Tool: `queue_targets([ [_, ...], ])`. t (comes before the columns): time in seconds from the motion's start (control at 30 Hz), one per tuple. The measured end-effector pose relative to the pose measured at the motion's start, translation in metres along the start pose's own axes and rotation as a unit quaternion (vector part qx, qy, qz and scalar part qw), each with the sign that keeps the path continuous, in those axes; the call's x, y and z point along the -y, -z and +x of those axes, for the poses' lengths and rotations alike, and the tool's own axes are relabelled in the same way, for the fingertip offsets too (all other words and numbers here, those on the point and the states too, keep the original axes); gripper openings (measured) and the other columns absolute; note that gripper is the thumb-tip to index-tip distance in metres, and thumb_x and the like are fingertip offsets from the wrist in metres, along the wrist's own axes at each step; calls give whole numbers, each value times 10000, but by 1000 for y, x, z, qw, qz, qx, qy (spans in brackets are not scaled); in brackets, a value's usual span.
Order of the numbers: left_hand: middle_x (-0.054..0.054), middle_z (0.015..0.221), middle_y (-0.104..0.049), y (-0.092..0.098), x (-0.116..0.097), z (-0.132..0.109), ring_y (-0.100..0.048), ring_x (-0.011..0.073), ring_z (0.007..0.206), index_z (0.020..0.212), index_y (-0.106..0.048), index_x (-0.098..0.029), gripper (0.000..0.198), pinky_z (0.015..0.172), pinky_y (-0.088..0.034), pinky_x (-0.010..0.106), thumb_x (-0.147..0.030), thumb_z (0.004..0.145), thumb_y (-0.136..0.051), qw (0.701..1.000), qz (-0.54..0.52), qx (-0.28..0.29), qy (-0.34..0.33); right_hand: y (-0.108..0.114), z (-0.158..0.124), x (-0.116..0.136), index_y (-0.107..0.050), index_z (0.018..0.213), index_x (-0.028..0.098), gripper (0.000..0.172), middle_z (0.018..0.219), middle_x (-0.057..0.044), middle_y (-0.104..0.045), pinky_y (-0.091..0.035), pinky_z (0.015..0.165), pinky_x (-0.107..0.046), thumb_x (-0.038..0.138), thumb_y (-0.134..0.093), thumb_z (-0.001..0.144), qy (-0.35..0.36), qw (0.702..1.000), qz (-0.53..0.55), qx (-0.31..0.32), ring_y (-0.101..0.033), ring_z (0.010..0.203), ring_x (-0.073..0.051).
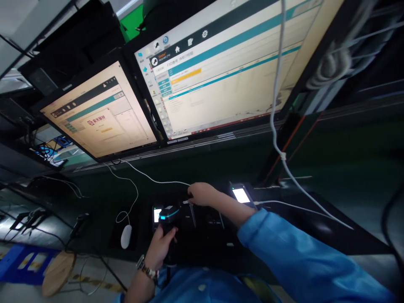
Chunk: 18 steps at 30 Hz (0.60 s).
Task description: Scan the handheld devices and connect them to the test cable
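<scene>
Filling the upper right of the frame, the big screen [227,63] shows a program window with teal bars and one orange bar; we cannot read its text. To its left, the smaller screen [97,111] shows a form with a small panel in the middle. Below both, the dark desk [221,168] runs across the middle of the frame, with white cables [277,126] hanging over it from above.

At the lower middle, our left hand [159,248] has its fingers wrapped around the grip of a handheld scanner [168,216], whose head points up toward the screens. Our right hand [200,193] reaches forward over the desk, fingers pinched narrow on the end of a thin white cable [158,182], just above a dark phone [192,214] lying flat. A second phone [241,195] with a lit screen sits just right of that hand, and another lit one [157,214] peeks out beside the scanner.

We judge the work mid-way: scanner raised, cable in hand, phones laid out.

Room is tight around the phones and cables. A white mouse [126,236] lies left, well apart, with bare desk near it.
</scene>
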State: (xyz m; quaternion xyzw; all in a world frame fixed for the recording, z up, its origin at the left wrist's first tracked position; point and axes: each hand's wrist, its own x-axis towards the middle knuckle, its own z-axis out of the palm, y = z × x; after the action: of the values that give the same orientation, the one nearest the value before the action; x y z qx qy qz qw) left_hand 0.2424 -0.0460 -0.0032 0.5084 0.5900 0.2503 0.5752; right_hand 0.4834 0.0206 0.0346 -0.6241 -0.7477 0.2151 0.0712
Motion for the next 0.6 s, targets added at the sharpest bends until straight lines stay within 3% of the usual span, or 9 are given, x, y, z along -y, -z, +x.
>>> queue_targets([
  [0.13, 38, 789, -629, -22, -14, 8, -545, 169, 704, 981, -617, -149, 558, 711, -428, 295, -611, 671, -665, 997, 41, 15, -61, 21, -21, 5, -706, 781, 155, 439, 760, -93, -712, -464, 741, -358, 546, -524, 865, -25, 994, 27, -104, -662, 773, -260],
  [0.23, 31, 805, -618, -30, -22, 14, -541, 170, 690, 1025, -585, -158, 556, 705, -433, 301, -602, 695, -642, 995, 64, 6, -81, 29, -34, 10, -682, 763, 172, 470, 709, -48, -702, -437, 789, -335, 591, -499, 870, -28, 986, 58, -151, -647, 726, -210],
  [0.47, 35, 795, -611, -37, -28, 17, -534, 177, 702, 1049, -576, -148, 566, 703, -433, 306, -605, 719, -622, 991, 87, 9, -97, 31, -51, 11, -652, 712, 180, 427, 591, -13, -635, -424, 773, -319, 552, -523, 874, -36, 970, 143, -192, -606, 629, -171],
  [0.6, 67, 887, -653, -19, -25, 12, -574, 182, 741, 1048, -586, -154, 558, 730, -455, 307, -595, 711, -642, 996, 45, -8, -78, 26, -64, 11, -648, 883, 175, 286, 686, -12, -633, -468, 705, -300, 453, -610, 829, 4, 942, 260, -212, -601, 672, -168],
])
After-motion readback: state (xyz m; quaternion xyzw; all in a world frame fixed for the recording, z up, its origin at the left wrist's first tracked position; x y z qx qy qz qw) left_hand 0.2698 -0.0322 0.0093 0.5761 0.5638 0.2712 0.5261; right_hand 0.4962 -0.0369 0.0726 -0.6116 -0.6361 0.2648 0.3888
